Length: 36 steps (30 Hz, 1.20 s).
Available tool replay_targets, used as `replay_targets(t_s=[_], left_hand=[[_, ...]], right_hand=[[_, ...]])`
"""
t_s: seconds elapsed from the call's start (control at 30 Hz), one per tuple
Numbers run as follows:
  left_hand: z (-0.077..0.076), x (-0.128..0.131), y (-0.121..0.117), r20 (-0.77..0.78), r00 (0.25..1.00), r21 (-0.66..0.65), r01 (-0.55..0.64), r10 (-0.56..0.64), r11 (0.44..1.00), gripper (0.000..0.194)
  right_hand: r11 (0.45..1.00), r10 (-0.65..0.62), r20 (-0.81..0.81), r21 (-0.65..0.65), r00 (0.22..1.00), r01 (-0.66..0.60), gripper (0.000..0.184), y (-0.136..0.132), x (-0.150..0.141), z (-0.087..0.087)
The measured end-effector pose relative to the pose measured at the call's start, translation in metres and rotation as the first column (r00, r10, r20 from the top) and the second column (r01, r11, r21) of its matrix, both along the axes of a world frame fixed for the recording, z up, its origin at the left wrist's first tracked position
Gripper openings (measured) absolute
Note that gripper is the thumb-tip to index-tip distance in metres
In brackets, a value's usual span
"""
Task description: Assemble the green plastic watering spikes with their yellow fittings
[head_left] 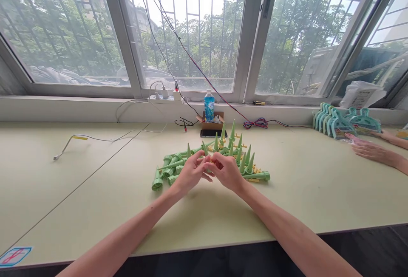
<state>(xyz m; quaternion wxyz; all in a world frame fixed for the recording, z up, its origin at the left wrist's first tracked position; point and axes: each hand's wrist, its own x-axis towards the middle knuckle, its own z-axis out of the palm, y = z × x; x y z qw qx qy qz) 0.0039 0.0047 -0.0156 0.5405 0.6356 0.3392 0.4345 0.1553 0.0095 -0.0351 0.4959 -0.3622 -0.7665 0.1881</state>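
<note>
Bottle lettering [211,105] blurs beyond left hand [190,171] and right hand [228,170], grip clamped on a green spike [205,147].

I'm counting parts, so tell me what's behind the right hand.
Behind the right hand, green spikes, many upright, and small yellow pieces show; farther back sit a dark flat device and a cardboard box. Anything directly covered by the hand cannot be seen.
</note>
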Motion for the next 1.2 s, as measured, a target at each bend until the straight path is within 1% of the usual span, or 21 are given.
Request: replay_targets(t_s=[0.1,0.27,0.43,0.73,1.0,1.2], left_hand=[[0.0006,0.0015,0.0002,0.017,1.0,-0.018,-0.023,0.023,1.0,0.033],[0.0043,0.0032,-0.0002,0.05,0.994,-0.072,-0.096,0.1,0.993,0.039],[0.0069,0.0028,-0.0008,0.05,0.998,-0.039,-0.047,0.049,0.998,0.038],[0.0043,0.005,-0.0019,0.05,0.997,-0.031,-0.059,0.061,0.998,0.037],[0.0016,0.005,-0.0009,0.061,0.995,-0.033,-0.076,0.078,0.997,0.035],[0.0026,0.0048,-0.0016,0.055,0.996,-0.026,-0.074,0.076,0.997,0.036]], right_hand=[[1.0,-0.01,0.015,0.015,1.0,0.009,0.034,-0.0016,-0.0004,0.002],[0.998,-0.016,0.026,0.066,1.0,0.014,0.026,-0.0058,-0.0032,0.0064],[0.994,-0.032,0.052,0.109,0.998,0.026,0.021,-0.006,-0.005,0.0049],[0.982,-0.07,0.085,0.183,0.994,0.053,0.023,-0.0055,-0.0052,0.0022],[0.981,-0.088,0.094,0.182,0.992,0.07,0.024,-0.0049,-0.0057,0.0002],[0.985,-0.09,0.09,0.158,0.992,0.075,0.023,-0.0048,-0.0058,-0.0007]])
